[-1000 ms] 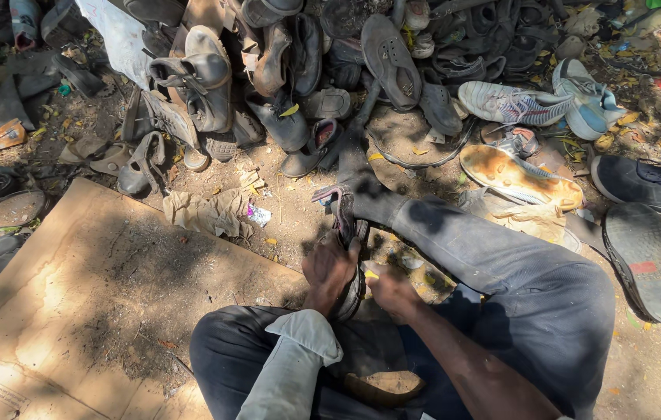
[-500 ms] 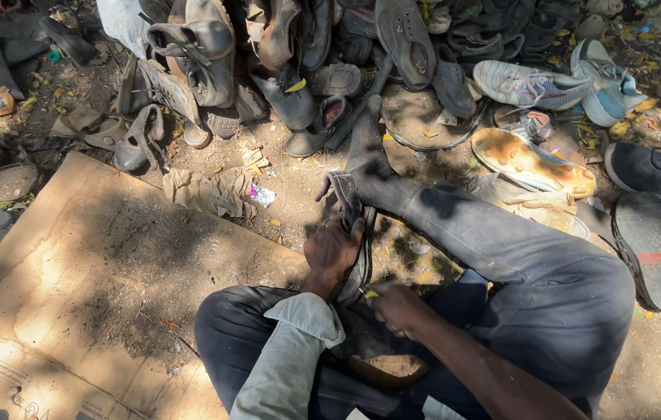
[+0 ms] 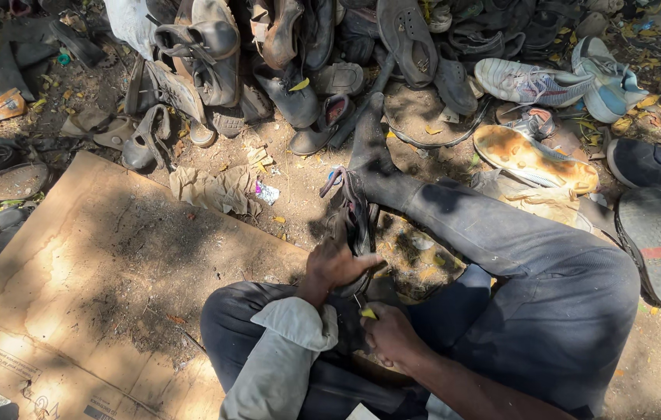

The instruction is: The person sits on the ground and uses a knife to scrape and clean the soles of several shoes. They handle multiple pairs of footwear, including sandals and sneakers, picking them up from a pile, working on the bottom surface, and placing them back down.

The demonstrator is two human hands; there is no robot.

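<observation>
The person sits on the ground with one leg stretched toward a heap of worn shoes (image 3: 284,54). The left hand (image 3: 334,264) is closed around the rear part of a dark sandal (image 3: 354,214), which stands on edge between the knees, its strap end pointing toward the heap. The right hand (image 3: 389,334) sits just below the sandal, fingers curled together around a small yellow-tipped item (image 3: 367,313); what that item is cannot be told at this size.

Judged from this position, work on the sandal is under way, not finished: the sandal is clamped in place and the right hand is held at its lower edge. No completed seam or joint is visible, as shade hides that area. The cardboard sheet (image 3: 74,272) beside the left leg carries no finished pieces.
</observation>
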